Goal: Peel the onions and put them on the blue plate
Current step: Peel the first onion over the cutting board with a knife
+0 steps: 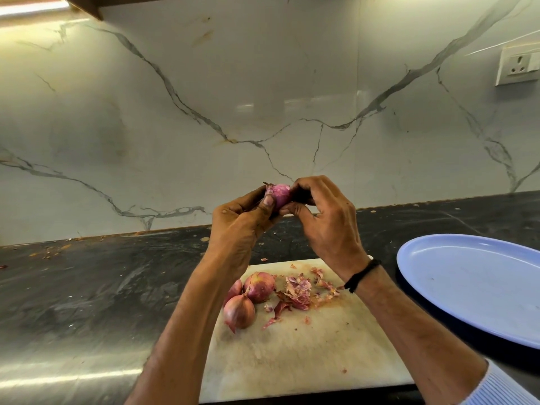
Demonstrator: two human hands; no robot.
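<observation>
Both hands are raised above the counter with a small purple onion (pixel 279 192) between them. My left hand (pixel 239 226) grips the onion from the left, thumb pressed on its skin. My right hand (pixel 324 220) pinches it from the right; its fingertips hide that side. Three unpeeled onions lie on the white cutting board (pixel 306 361): one (pixel 239 312) at the front, one (pixel 259 286) behind it, and one (pixel 235 289) partly hidden by my left forearm. The blue plate (pixel 473 285) sits at the right with nothing on it.
Loose onion skins (pixel 298 292) lie scattered on the board's far half. The board rests on a dark stone counter (pixel 87 287) backed by a marble wall. A wall socket (pixel 517 65) is at upper right. Small skin crumbs dot the counter's back edge.
</observation>
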